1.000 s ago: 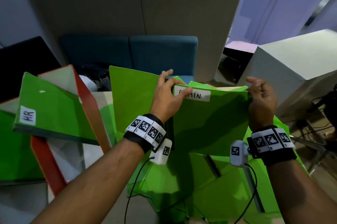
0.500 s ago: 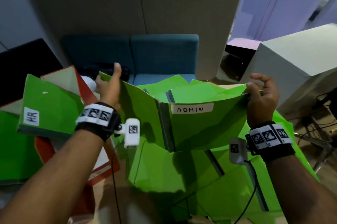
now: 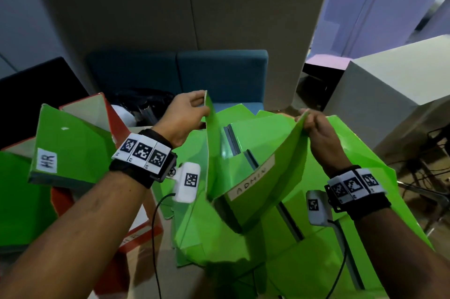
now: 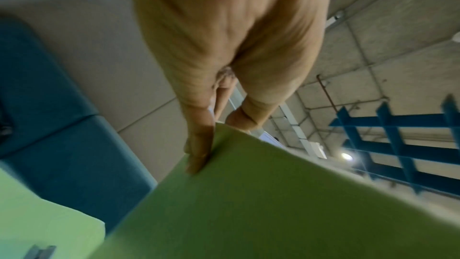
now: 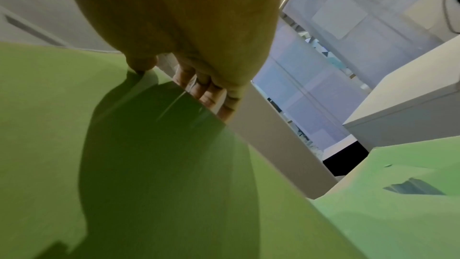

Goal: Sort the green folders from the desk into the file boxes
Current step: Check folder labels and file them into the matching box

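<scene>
Though open, folder (image 3: 253, 184) between hands.

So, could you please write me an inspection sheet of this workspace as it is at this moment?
Surface: desk mostly covered; a bare strip shows near the front.
Job's things: ADMIN folder held open above a heap of green folders; HR folder stands in the red file box on the left.
Clutter: dark items behind the box, too dim to identify.
Grippers: left hand pinches the folder's left cover; right hand pinches its right cover.
Cables: one black cable hangs from each wrist camera.
Surroundings: blue sofa, grey wall panels, white cabinet on the right.
</scene>
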